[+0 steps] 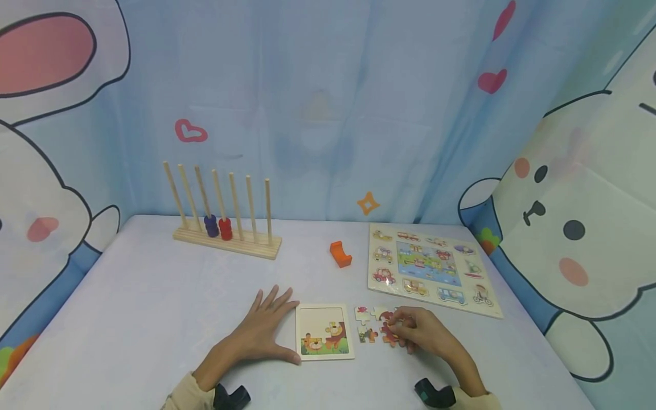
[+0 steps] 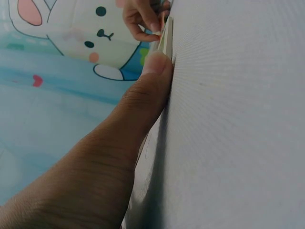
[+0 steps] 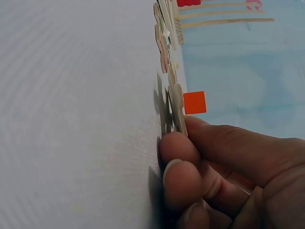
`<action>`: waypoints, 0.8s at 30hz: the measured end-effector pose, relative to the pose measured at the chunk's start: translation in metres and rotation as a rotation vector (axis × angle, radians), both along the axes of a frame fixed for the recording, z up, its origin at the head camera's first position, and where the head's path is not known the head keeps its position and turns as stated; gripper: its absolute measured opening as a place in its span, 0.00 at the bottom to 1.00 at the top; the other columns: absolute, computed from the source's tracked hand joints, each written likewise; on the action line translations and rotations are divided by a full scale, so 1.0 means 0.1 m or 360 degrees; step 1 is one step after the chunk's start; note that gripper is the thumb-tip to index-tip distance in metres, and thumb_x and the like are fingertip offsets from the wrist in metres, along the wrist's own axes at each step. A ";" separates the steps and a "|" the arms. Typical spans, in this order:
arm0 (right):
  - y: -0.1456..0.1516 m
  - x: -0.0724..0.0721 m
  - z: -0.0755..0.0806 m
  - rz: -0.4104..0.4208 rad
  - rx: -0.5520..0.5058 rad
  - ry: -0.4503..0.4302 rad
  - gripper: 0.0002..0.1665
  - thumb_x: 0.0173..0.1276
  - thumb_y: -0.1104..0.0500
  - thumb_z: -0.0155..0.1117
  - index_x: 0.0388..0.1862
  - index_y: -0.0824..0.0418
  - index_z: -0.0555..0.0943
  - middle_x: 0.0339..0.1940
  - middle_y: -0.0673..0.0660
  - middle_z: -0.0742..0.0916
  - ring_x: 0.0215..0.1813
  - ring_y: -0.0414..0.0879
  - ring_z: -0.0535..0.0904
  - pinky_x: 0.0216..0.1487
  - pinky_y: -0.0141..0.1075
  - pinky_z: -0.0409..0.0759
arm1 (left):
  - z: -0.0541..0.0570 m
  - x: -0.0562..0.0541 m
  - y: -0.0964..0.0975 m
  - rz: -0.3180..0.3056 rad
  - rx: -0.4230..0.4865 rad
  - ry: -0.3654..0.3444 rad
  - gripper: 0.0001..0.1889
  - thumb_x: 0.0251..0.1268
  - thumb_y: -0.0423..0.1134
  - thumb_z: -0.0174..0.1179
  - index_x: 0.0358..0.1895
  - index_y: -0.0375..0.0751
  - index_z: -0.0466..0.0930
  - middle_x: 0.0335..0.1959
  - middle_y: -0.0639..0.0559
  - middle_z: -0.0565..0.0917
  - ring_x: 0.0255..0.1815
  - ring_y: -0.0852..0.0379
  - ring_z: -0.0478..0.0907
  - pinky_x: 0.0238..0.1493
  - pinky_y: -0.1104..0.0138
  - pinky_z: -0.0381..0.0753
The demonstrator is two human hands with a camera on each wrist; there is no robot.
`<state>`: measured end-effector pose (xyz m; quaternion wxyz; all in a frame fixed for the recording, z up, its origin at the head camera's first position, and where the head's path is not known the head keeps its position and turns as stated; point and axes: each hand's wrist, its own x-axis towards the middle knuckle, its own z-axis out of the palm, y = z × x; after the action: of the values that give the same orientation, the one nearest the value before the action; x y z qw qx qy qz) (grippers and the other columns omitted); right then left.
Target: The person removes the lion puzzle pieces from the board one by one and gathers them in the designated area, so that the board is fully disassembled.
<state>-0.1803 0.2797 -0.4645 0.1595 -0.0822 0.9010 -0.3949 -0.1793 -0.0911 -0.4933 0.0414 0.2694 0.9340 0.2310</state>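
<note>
A small square puzzle board [image 1: 323, 319] with a cartoon animal picture lies on the table, its lower part filled by pieces. My left hand [image 1: 263, 330] spreads its fingers at the board's left side; the thumb touches the lower left corner and a fingertip the upper left. To the right of the board lie several loose jigsaw pieces [image 1: 362, 314]. My right hand [image 1: 422, 330] pinches a reddish-brown jigsaw piece [image 1: 388, 335] between thumb and fingers, its edge [image 3: 177, 107] slightly raised off the table in the right wrist view. The fingers partly cover neighbouring pieces.
A wooden peg stand [image 1: 246, 245] with purple and red beads stands at the back left. An orange curved block [image 1: 340, 254] lies behind the puzzle. At the back right is a larger vehicle picture board [image 1: 430, 289]. A printed curtain [image 1: 307, 114] borders the table.
</note>
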 end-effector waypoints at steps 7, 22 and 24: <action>0.00 0.00 0.01 -0.0006 0.0016 0.0005 0.11 0.65 0.54 0.66 0.40 0.60 0.81 0.16 0.52 0.82 0.16 0.44 0.75 0.17 0.31 0.74 | 0.01 0.00 0.00 0.0003 -0.0004 -0.0003 0.60 0.32 0.78 0.64 0.72 0.49 0.60 0.77 0.47 0.53 0.78 0.41 0.39 0.73 0.41 0.31; -0.01 0.01 0.01 -0.0001 0.0040 0.0041 0.09 0.65 0.54 0.66 0.39 0.59 0.81 0.15 0.51 0.81 0.15 0.43 0.75 0.16 0.31 0.73 | 0.01 0.01 0.00 0.0007 -0.0014 0.0009 0.60 0.31 0.78 0.64 0.72 0.49 0.61 0.77 0.47 0.53 0.78 0.41 0.39 0.73 0.41 0.32; -0.02 0.01 0.00 -0.0001 0.0048 0.0053 0.09 0.65 0.54 0.66 0.38 0.59 0.80 0.15 0.51 0.81 0.15 0.43 0.75 0.16 0.31 0.72 | 0.00 0.01 0.00 0.0008 -0.0017 0.0014 0.60 0.31 0.79 0.64 0.72 0.49 0.61 0.77 0.47 0.53 0.78 0.41 0.39 0.73 0.41 0.32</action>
<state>-0.1796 0.2782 -0.4643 0.1454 -0.0861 0.9095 -0.3799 -0.1788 -0.0911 -0.4930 0.0381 0.2679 0.9360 0.2250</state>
